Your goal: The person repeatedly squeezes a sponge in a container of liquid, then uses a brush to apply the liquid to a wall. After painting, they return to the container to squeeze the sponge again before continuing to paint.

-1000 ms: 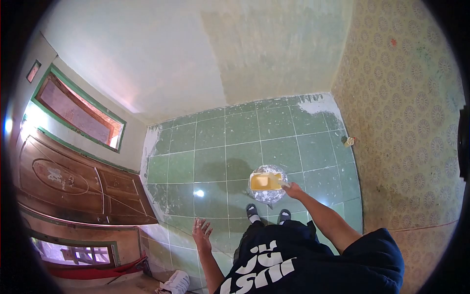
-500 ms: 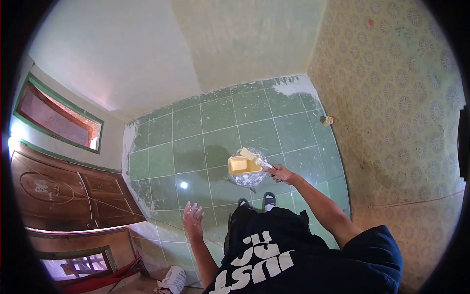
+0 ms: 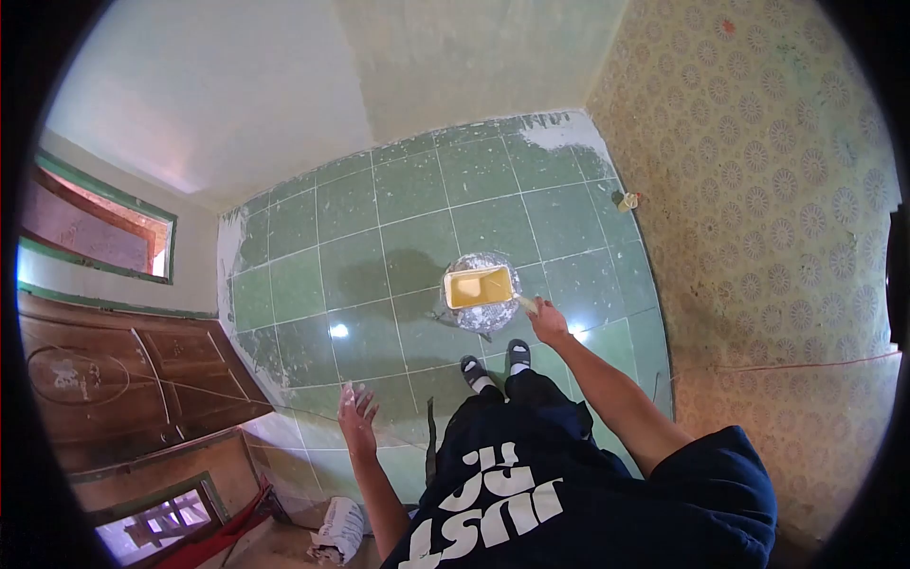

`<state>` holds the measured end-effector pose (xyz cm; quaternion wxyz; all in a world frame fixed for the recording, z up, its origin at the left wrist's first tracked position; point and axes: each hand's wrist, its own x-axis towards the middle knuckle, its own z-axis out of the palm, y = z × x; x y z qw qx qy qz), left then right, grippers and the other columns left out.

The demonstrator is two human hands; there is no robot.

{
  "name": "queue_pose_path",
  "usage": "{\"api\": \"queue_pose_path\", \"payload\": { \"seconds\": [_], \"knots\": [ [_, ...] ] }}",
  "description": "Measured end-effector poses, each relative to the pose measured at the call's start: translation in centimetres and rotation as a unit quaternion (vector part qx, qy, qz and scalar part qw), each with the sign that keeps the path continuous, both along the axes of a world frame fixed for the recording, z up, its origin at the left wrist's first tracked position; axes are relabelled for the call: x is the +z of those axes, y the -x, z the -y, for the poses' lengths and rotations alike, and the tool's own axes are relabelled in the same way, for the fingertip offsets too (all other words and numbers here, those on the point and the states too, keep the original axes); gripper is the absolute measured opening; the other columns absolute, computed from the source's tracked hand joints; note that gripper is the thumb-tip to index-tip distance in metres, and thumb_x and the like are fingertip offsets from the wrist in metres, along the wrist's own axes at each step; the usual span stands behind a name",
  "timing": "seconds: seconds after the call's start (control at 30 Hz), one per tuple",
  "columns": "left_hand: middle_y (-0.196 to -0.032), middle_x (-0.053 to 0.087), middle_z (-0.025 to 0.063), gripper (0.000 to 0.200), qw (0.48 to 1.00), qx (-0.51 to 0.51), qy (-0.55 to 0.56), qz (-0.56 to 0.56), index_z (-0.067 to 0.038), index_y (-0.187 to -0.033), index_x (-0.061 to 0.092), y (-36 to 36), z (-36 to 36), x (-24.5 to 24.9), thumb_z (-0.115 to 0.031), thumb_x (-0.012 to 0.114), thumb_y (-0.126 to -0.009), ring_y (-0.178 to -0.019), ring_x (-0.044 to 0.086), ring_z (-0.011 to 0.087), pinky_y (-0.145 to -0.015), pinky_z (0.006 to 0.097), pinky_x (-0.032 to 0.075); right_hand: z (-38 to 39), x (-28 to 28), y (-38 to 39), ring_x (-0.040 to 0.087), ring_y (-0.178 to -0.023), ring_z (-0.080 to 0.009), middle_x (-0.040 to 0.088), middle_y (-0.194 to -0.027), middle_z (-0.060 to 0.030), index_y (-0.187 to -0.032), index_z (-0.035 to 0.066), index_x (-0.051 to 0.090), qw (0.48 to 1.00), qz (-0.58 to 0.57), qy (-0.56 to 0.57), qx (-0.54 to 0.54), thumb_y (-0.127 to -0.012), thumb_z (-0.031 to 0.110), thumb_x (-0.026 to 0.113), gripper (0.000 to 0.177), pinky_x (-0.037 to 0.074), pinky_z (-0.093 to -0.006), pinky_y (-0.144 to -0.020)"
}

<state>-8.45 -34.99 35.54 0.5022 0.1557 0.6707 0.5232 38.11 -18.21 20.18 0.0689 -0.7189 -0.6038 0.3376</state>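
Observation:
A cream-yellow rectangular tub (image 3: pixel 479 287) rests on a round, white-spattered surface (image 3: pixel 488 317) above the green tiles. At the tub's right end, my right hand (image 3: pixel 547 322) is closed around the handle of a pale tool (image 3: pixel 524 302); its blade is hard to make out here. The tub's inside shows a lighter patch at its left. My left hand (image 3: pixel 357 413), whitish at the fingertips, hangs apart from the tub at the lower left, fingers spread and holding nothing.
Patterned wall (image 3: pixel 758 237) on the right, pale wall (image 3: pixel 237 85) ahead. Brown wooden door (image 3: pixel 104 370) at the left. A white sack (image 3: pixel 339 529) lies at the bottom. A small yellowish object (image 3: pixel 627 201) sits by the right wall. White residue (image 3: pixel 569 133) marks the far floor corner.
The pale tool has gone from over the tub to its right side with my right hand, its blade no longer plainly visible. The camera view has shifted, and both feet appear farther up.

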Motion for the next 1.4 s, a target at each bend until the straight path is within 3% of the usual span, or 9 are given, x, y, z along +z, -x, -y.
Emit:
{"api": "queue_pose_path", "payload": {
  "seconds": [0.13, 0.33, 0.4, 0.5, 0.6, 0.77, 0.97, 1.13, 1.4],
  "knots": [
    [-0.153, 0.055, 0.0158, 0.064, 1.000, -0.028, -0.009, 0.011, -0.009, -0.162, 0.039, 1.9, 0.6, -1.3, -0.043, 0.049, -0.109, -0.131, 0.060, 0.0314, -0.102, 0.0470, 0.050, 0.9, -0.3, 0.0, 0.063, -0.120, -0.0499, 0.060, -0.134, -0.0303, -0.145, 0.005, 0.049, 0.999, 0.012, 0.047, -0.017, -0.105, 0.033, 0.060, 0.050, 0.053, -0.0552, -0.103],
    [-0.151, 0.058, 0.0161, 0.060, 0.997, -0.073, 0.008, 0.038, -0.012, -0.160, 0.043, -1.1, -6.6, -1.4, -0.041, 0.052, -0.109, -0.131, 0.062, 0.0325, -0.106, 0.0472, 0.049, -0.2, 2.8, -4.3, 0.064, -0.114, -0.0513, 0.062, -0.130, -0.0302, -0.139, 0.005, 0.051, 0.995, -0.058, -0.042, -0.069, -0.106, 0.032, 0.060, 0.044, 0.053, -0.0591, -0.096],
    [-0.151, 0.058, 0.0161, 0.060, 0.993, -0.117, -0.004, 0.029, -0.012, -0.160, 0.044, -3.7, -10.1, -1.4, -0.041, 0.053, -0.109, -0.131, 0.062, 0.0330, -0.107, 0.0478, 0.049, -0.5, 4.2, -7.5, 0.065, -0.109, -0.0515, 0.066, -0.118, -0.0296, -0.132, 0.005, 0.054, 0.989, -0.096, -0.095, -0.068, -0.105, 0.032, 0.061, 0.039, 0.052, -0.0589, -0.092],
    [-0.150, 0.059, 0.0165, 0.060, 0.986, -0.166, -0.015, 0.008, -0.012, -0.159, 0.047, -9.2, -15.4, -0.2, -0.042, 0.056, -0.108, -0.132, 0.062, 0.0335, -0.108, 0.0486, 0.048, -0.7, 6.6, -13.1, 0.067, -0.099, -0.0472, 0.069, -0.101, -0.0264, -0.126, 0.002, 0.059, 0.979, -0.112, -0.116, -0.126, -0.105, 0.034, 0.063, 0.038, 0.051, -0.0535, -0.085],
    [-0.149, 0.059, 0.0168, 0.060, 0.980, -0.195, -0.028, 0.003, -0.012, -0.157, 0.049, -16.0, -19.4, 0.8, -0.043, 0.058, -0.107, -0.131, 0.062, 0.0334, -0.108, 0.0489, 0.048, -0.3, 8.0, -19.9, 0.066, -0.089, -0.0423, 0.067, -0.094, -0.0244, -0.123, 0.003, 0.059, 0.963, -0.148, -0.140, -0.176, -0.107, 0.037, 0.061, 0.038, 0.050, -0.0504, -0.078],
    [-0.148, 0.060, 0.0158, 0.060, 0.975, -0.216, -0.054, 0.011, -0.012, -0.156, 0.051, -30.2, -23.8, 0.4, -0.042, 0.062, -0.105, -0.128, 0.064, 0.0310, -0.106, 0.0464, 0.050, 0.7, 6.4, -34.4, 0.065, -0.088, -0.0448, 0.067, -0.095, -0.0269, -0.113, 0.000, 0.059, 0.958, -0.144, -0.113, -0.219, -0.107, 0.041, 0.060, 0.042, 0.050, -0.0514, -0.080],
    [-0.144, 0.063, 0.0131, 0.064, 0.937, -0.342, -0.059, -0.039, -0.012, -0.157, 0.050, -47.3, -28.4, 1.3, -0.042, 0.066, -0.102, -0.124, 0.066, 0.0275, -0.103, 0.0413, 0.052, 0.9, 6.0, -49.2, 0.065, -0.086, -0.0438, 0.066, -0.091, -0.0283, -0.105, -0.005, 0.063, 0.960, -0.132, -0.041, -0.244, -0.106, 0.045, 0.060, 0.051, 0.051, -0.0525, -0.079],
    [-0.143, 0.063, 0.0151, 0.061, 0.943, -0.331, -0.011, -0.008, -0.010, -0.156, 0.050, -59.0, -31.3, 1.4, -0.039, 0.065, -0.105, -0.125, 0.066, 0.0291, -0.100, 0.0423, 0.054, -1.9, 5.5, -59.2, 0.067, -0.087, -0.0439, 0.068, -0.092, -0.0306, -0.103, -0.007, 0.065, 0.948, -0.146, -0.037, -0.280, -0.104, 0.049, 0.062, 0.056, 0.051, -0.0519, -0.080],
    [-0.142, 0.063, 0.0160, 0.059, 0.947, -0.322, -0.005, -0.009, -0.012, -0.156, 0.050, -65.7, -40.7, -4.0, -0.037, 0.064, -0.105, -0.124, 0.066, 0.0307, -0.101, 0.0449, 0.054, -11.4, 2.8, -66.5, 0.069, -0.094, -0.0484, 0.071, -0.096, -0.0304, -0.106, -0.002, 0.066, 0.953, -0.121, 0.006, -0.279, -0.103, 0.047, 0.064, 0.049, 0.053, -0.0533, -0.083]
  ]
}}
